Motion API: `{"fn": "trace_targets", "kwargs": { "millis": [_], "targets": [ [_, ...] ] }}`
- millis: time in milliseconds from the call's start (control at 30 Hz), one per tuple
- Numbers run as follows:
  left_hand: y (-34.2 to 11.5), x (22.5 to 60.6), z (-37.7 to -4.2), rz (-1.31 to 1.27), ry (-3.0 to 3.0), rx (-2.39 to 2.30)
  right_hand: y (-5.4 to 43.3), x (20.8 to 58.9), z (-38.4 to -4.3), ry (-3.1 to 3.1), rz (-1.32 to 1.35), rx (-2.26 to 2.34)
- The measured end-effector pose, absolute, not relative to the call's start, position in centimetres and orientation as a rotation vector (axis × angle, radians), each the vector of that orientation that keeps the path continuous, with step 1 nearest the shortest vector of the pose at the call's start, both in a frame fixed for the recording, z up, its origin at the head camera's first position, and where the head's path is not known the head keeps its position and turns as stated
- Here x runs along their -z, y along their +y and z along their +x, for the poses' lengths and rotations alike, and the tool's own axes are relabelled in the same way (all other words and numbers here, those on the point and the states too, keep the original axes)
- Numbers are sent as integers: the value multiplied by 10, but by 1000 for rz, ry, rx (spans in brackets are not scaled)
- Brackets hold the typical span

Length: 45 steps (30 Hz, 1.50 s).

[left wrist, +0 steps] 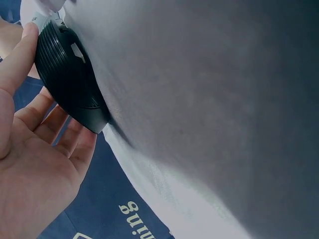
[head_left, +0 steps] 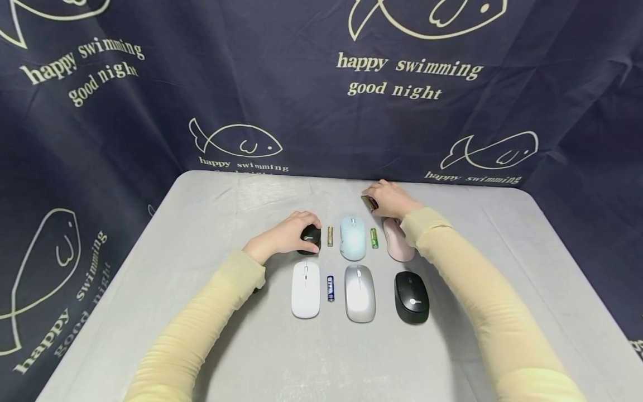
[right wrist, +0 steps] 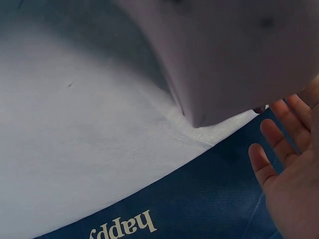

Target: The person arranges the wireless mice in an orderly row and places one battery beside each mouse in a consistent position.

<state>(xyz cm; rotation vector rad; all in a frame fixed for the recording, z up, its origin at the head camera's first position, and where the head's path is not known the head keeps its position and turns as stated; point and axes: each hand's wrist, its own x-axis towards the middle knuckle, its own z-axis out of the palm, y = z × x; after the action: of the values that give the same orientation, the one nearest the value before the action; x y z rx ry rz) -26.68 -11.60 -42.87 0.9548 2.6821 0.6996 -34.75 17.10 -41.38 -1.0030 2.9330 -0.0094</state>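
Observation:
My left hand (head_left: 291,233) grips a black mouse (head_left: 311,238) at the left end of the back row. In the left wrist view, the thumb and fingers of that hand (left wrist: 45,159) lie along opposite sides of the mouse (left wrist: 65,74), which is tilted up on its edge. Toward the back edge, my right hand (head_left: 392,199) pinches a small gold-brown, battery-like item (head_left: 370,202). Just in front of that hand lies a pink mouse (head_left: 398,243). Its underside largely blocks the right wrist view, so what the right hand (right wrist: 294,164) holds is mostly hidden there.
Between the hands are a gold battery (head_left: 330,235), a light blue mouse (head_left: 353,239) and a green battery (head_left: 374,238). Nearer are a white mouse (head_left: 306,290), a blue battery (head_left: 330,288), a silver mouse (head_left: 359,294) and another black mouse (head_left: 412,297). Dark cloth (head_left: 321,111) hangs behind the table.

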Motion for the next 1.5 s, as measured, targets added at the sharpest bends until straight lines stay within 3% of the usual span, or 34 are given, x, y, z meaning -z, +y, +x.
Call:
{"fn": "trace_targets", "kwargs": {
  "millis": [1500],
  "targets": [
    [-116,433,-270,954,2685,-696,169,407,-348,2961,-994,16]
  ]
}}
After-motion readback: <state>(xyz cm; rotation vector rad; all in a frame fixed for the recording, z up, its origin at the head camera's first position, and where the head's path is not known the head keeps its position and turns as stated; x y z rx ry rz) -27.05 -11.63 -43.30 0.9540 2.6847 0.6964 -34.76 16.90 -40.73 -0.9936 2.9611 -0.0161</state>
